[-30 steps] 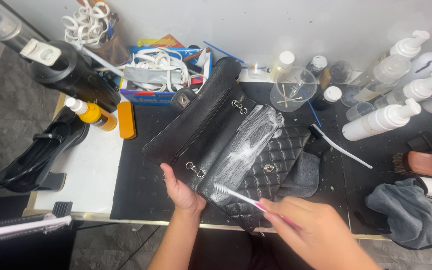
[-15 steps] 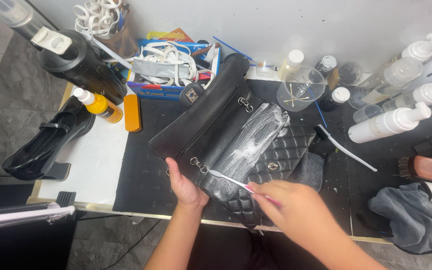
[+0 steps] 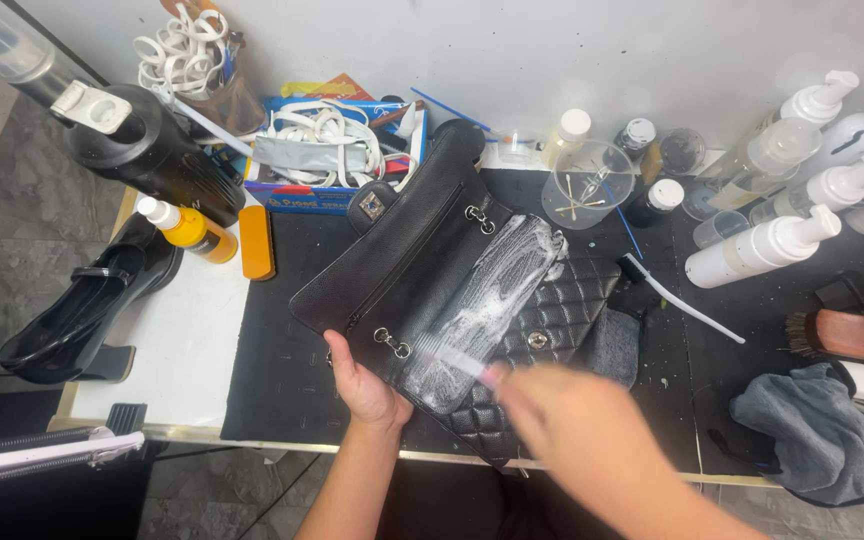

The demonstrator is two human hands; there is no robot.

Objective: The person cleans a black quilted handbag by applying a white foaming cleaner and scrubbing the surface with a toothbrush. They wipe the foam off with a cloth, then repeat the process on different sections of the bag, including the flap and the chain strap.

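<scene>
Grained matt black leather handbag (image 3: 422,260) coated in wet white foam (image 3: 482,300), quilted front, shiny metal clasp (image 3: 538,340).

left hand (image 3: 364,385) palm-down, fingers curled in a grip, right hand (image 3: 577,430) blurred — fingers pinched closed

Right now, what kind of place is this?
Probably a bag-cleaning workbench: a black quilted leather handbag is covered in white foam, beside white pump bottles, a wooden brush and a grey cloth.
</scene>
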